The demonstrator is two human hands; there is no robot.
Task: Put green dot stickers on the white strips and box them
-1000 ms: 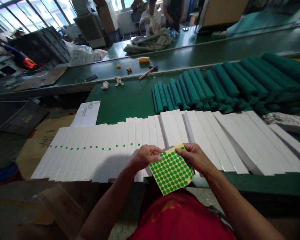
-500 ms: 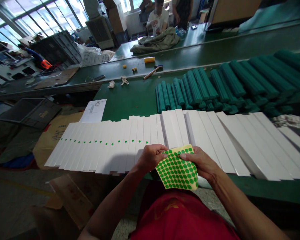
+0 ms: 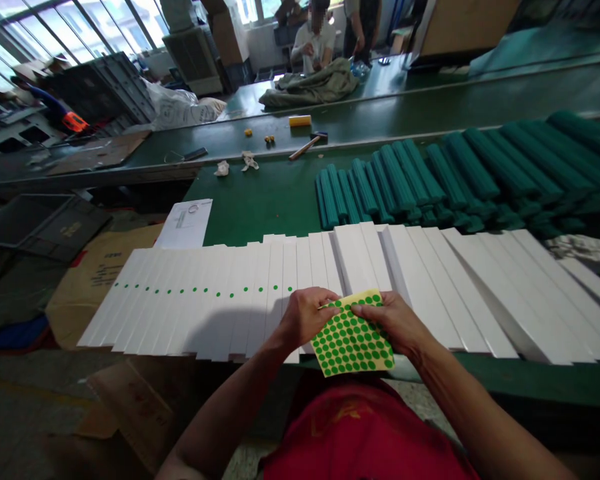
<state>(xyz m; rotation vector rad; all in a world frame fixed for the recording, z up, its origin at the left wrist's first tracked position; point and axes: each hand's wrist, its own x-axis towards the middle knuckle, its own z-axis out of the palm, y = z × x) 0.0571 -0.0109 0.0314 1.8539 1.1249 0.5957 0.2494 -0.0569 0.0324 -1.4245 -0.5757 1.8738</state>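
Across the long green table point(image 3: 240, 213), we've got a packed row of white cartons point(image 3: 425, 287) running along the near side, laid edge to edge, several leaning over at the right. Behind them, to the right, a heap of dark green rolls point(image 3: 405, 177)! At the row's far left end, a printed paper point(image 3: 183, 227) pokes out. And here's the centre of the action: the yellow sticker sheet point(image 3: 353, 340), full of green rounds, held right between the two hands, in view across the cartons' near edge. The right hand point(image 3: 400, 323) has it at the upper right, thumb flat on the face, fingers tucked behind. Over on the other side, the left hand point(image 3: 307, 315) is curled nearly closed, thumb pressed on the upper left corner, pinching there. Up beyond, a hammer point(image 3: 307, 145). And smallest of all, green dots point(image 3: 231, 295), one after another along the left-hand cartons, ending just beside the left hand!
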